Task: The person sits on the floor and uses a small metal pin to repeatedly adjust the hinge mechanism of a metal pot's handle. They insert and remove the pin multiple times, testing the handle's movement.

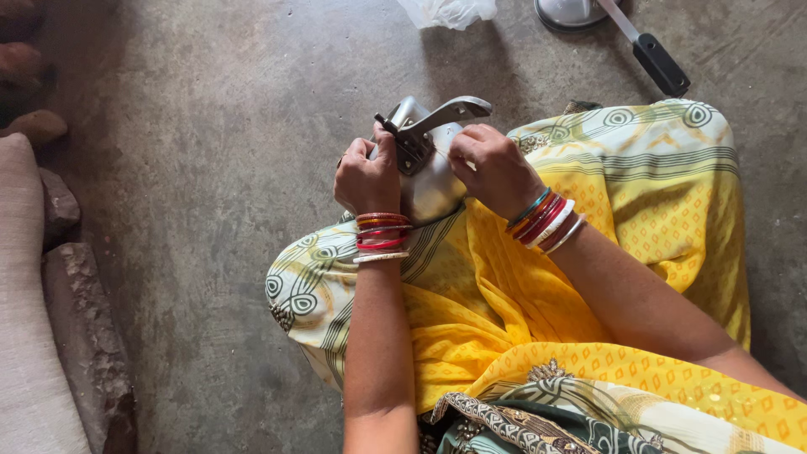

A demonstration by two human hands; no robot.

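Note:
A silver metal pot [427, 181] with a bare metal handle bracket [441, 115] rests on my lap, on yellow patterned cloth [504, 311]. My left hand [368, 178] grips the pot's left side near the bracket's base. My right hand [494, 166] is closed against the right side of the bracket, fingers pinched on something small that I cannot make out. Both wrists carry coloured bangles.
Grey concrete floor [218, 168] lies all around. A metal lid with a black handle [654, 59] sits at the top right, a crumpled clear plastic bag [445, 12] beside it. Stones and a pale cushion [25, 319] line the left edge.

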